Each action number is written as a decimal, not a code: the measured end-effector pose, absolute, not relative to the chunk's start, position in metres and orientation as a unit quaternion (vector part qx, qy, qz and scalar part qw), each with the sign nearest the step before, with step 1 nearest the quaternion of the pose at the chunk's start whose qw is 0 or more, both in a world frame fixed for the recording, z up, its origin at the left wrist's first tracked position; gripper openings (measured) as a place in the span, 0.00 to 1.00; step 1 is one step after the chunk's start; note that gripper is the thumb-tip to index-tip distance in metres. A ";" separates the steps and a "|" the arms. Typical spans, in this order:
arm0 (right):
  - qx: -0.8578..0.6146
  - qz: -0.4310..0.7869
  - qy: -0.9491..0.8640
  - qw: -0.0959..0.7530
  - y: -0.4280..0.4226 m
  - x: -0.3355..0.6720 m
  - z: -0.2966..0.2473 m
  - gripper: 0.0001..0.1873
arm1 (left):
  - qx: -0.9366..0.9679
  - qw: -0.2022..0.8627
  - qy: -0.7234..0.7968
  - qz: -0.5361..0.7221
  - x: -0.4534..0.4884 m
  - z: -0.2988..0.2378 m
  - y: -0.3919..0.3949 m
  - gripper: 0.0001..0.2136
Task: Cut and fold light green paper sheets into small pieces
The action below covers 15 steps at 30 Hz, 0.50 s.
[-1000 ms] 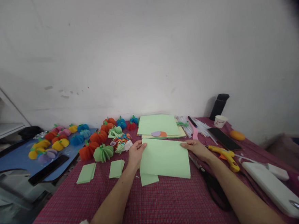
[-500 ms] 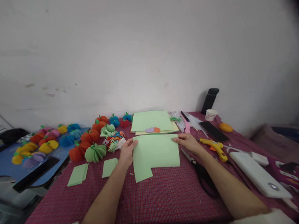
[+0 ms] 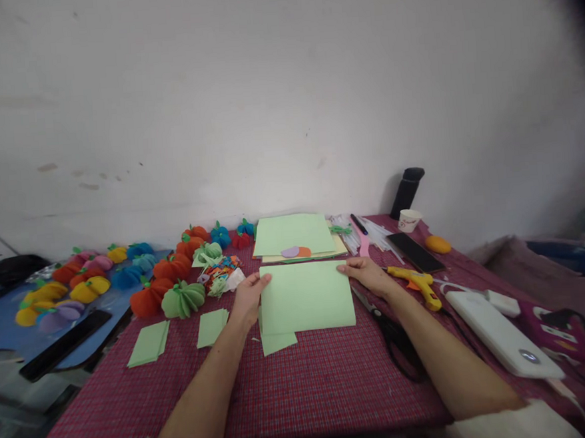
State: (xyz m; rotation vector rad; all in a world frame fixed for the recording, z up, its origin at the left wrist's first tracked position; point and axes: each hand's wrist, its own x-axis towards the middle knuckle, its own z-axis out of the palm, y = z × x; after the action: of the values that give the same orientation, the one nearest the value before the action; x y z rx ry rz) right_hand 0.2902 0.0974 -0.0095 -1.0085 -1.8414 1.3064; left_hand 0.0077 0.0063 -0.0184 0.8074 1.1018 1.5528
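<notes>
A light green sheet of paper (image 3: 308, 298) is held up over the table by its two upper corners. My left hand (image 3: 249, 297) pinches its upper left corner, and my right hand (image 3: 369, 275) pinches the upper right one. Below and behind the sheet, part of another green paper piece (image 3: 279, 343) shows; the rest of it is hidden. Black-handled scissors (image 3: 393, 335) lie beside my right forearm. Left of my left hand are two small stacks of cut green paper, one nearer (image 3: 212, 328) and one farther (image 3: 149, 342).
Paper pumpkins in several colours, a green one (image 3: 182, 299) among them, stand at the left. More green sheets (image 3: 293, 233) lie at the back. On the right are a yellow glue gun (image 3: 417, 283), a phone (image 3: 416, 252), a paper cup (image 3: 409, 221), a black bottle (image 3: 407, 192) and a white power bank (image 3: 503, 334).
The held sheet's lower edge now runs straight across, and the green piece at its lower left appears separate behind it. Both hands keep their corner grips. The view has shifted slightly.
</notes>
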 end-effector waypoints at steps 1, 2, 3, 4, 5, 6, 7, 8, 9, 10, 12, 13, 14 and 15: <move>-0.396 0.483 -0.716 0.313 0.099 0.291 -0.010 0.20 | 0.339 0.515 0.454 0.643 0.009 -0.018 0.006 0.17; -0.411 0.453 -0.734 0.296 0.100 0.292 -0.011 0.20 | 0.343 0.520 0.449 0.640 0.010 -0.018 0.005 0.17; -0.429 0.409 -0.753 0.285 0.101 0.293 -0.011 0.20 | 0.348 0.526 0.445 0.635 0.012 -0.018 0.005 0.17; -0.448 0.350 -0.773 0.283 0.101 0.292 -0.010 0.19 | 0.353 0.532 0.444 0.629 0.015 -0.018 0.004 0.17; -0.465 0.275 -0.789 0.294 0.100 0.291 -0.009 0.18 | 0.357 0.537 0.444 0.622 0.018 -0.017 0.002 0.17; -0.474 0.195 -0.799 0.315 0.098 0.288 -0.007 0.17 | 0.363 0.541 0.446 0.614 0.023 -0.017 0.000 0.17; -0.473 0.119 -0.804 0.341 0.095 0.284 -0.005 0.17 | 0.369 0.542 0.448 0.607 0.028 -0.016 -0.002 0.17; -0.460 0.061 -0.808 0.363 0.090 0.279 -0.003 0.17 | 0.378 0.543 0.448 0.601 0.034 -0.016 -0.004 0.17; -0.437 0.032 -0.816 0.377 0.084 0.273 -0.001 0.17 | 0.387 0.546 0.447 0.594 0.040 -0.016 -0.006 0.17; -0.405 0.028 -0.829 0.384 0.078 0.267 0.001 0.16 | 0.397 0.547 0.447 0.586 0.046 -0.015 -0.009 0.16; -0.351 0.058 -0.853 0.383 0.064 0.254 0.004 0.15 | 0.416 0.542 0.448 0.576 0.057 -0.015 -0.014 0.16; -0.329 0.076 -0.862 0.377 0.057 0.249 0.005 0.16 | 0.426 0.536 0.449 0.574 0.062 -0.014 -0.016 0.15; -0.312 0.098 -0.869 0.372 0.051 0.244 0.006 0.16 | 0.439 0.528 0.450 0.571 0.066 -0.014 -0.018 0.15; -0.297 0.120 -0.874 0.366 0.045 0.239 0.007 0.15 | 0.452 0.519 0.452 0.568 0.069 -0.014 -0.020 0.15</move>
State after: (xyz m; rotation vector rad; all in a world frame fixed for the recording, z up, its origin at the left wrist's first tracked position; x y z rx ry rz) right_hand 0.2393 0.0452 0.0067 -0.7625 -2.2457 0.3096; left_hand 0.0685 -0.0195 -0.0137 1.0836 1.0829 1.3618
